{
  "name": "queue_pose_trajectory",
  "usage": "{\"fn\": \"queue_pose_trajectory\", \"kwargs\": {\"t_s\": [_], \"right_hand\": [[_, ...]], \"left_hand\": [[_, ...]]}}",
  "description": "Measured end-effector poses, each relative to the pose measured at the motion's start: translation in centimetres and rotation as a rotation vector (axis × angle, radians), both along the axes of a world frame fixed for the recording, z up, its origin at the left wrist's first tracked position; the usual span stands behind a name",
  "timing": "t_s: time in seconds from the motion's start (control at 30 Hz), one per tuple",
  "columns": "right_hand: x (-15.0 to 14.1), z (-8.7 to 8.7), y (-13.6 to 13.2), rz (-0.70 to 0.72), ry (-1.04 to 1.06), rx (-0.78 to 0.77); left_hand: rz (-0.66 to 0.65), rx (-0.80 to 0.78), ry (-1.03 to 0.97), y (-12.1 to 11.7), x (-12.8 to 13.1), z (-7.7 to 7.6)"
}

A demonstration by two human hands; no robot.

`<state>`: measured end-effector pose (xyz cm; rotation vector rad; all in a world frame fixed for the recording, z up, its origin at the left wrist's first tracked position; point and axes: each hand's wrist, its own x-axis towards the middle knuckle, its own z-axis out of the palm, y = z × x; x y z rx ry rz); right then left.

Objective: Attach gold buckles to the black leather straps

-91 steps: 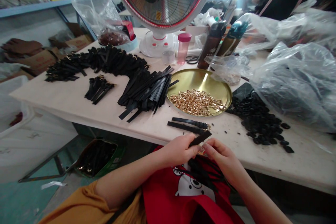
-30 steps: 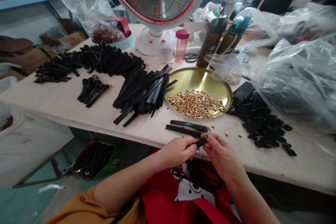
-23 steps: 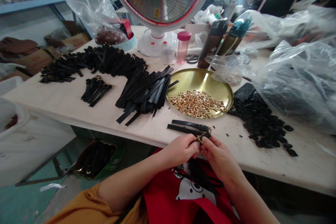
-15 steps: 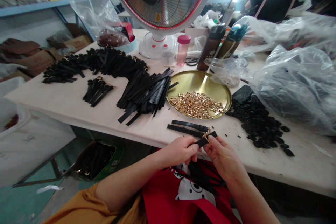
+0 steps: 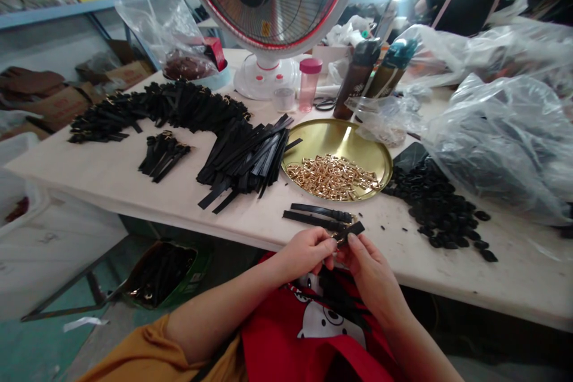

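At the table's front edge, a black strap (image 5: 356, 229) with a small gold buckle on it is pinched between my two hands. My left hand (image 5: 310, 252) is closed on it, fingertips beside the buckle (image 5: 339, 240). My right hand (image 5: 371, 262) grips the strap nearer its upper end; part of the strap is hidden behind the fingers. Just beyond, two black straps with gold fittings (image 5: 317, 212) lie on the table. More black strips (image 5: 342, 292) rest across my lap on the red apron (image 5: 277, 328).
A gold tray (image 5: 373, 158) holds many small gold buckles. Left of it are piled black strips (image 5: 246, 158) and bundled straps (image 5: 163, 104). Small black pieces (image 5: 441, 209) and plastic bags (image 5: 505, 143) lie at right. A fan heater (image 5: 273, 0) and bottles (image 5: 358, 77) stand behind.
The gold buckle has shifted left along the strap, from by my right fingertips to by my left ones. The view has shifted slightly.
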<state>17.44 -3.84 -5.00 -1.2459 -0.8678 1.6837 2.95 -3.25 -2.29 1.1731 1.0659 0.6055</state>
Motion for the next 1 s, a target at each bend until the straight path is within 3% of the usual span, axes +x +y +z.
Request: {"fn": "queue_pose_trajectory", "kwargs": {"t_s": [0.13,0.3,0.4,0.57,0.73,0.87,0.93,1.0], "right_hand": [[0.0,0.2,-0.4,0.032,-0.152,0.097],[0.4,0.9,-0.7,0.034,-0.634,0.485],[0.5,1.2,-0.4,0.009,-0.759,0.632],[0.5,1.4,0.2,0.048,-0.625,0.529],[0.7,1.8,0.0,0.100,-0.589,0.548],[1.4,1.9,-0.4,0.222,-0.587,0.547],[2.6,2.0,-0.2,0.282,-0.655,0.571],[4.8,2.1,0.6,0.228,-0.839,0.605]], "left_hand": [[0.015,0.075,0.104,-0.3,0.2,-0.3],[0.047,0.191,0.232,-0.8,0.3,-0.4],[0.079,0.218,0.249,-1.1,0.3,-0.2],[0.053,0.187,0.186,-0.8,-0.2,-0.2],[0.077,0.120,0.071,-0.1,0.0,-0.8],[0.092,0.237,0.062,0.0,0.4,-0.4],[0.012,0.319,0.137,0.0,0.4,0.1],[-0.042,0.355,0.200,0.0,0.3,0.6]]}}
